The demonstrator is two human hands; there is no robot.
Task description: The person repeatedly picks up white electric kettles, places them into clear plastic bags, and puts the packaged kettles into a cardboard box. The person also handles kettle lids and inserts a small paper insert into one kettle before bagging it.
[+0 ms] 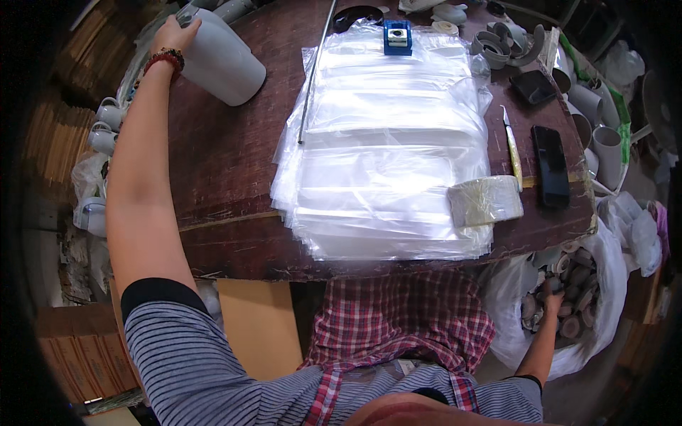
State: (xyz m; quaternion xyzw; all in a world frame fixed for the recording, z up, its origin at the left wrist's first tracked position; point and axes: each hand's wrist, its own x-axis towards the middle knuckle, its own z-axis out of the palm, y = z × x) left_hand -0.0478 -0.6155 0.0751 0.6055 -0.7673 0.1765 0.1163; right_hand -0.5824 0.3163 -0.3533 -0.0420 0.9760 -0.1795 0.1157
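At the far left of the table, my left hand (pixel 173 38) grips the top end of a grey plastic jug (pixel 226 64). The jug leans with its base towards the table's middle, and my fingers partly hide its handle end. Low on the right, my right hand (pixel 552 301) reaches into a white plastic bag (pixel 613 314) full of small round grey plastic parts (pixel 571 326), which look like lids. Its fingertips are among the parts, too small and dark to tell whether they hold one.
A stack of clear plastic bags (pixel 373 160) covers the middle of the brown table (pixel 229 181), under a thin metal rod (pixel 314 80), a blue object (pixel 398 38) and a tape-wrapped block (pixel 486 201). To the right lie a craft knife (pixel 511 149) and a phone (pixel 551 166). Grey jugs (pixel 606 146) stand beyond the right edge.
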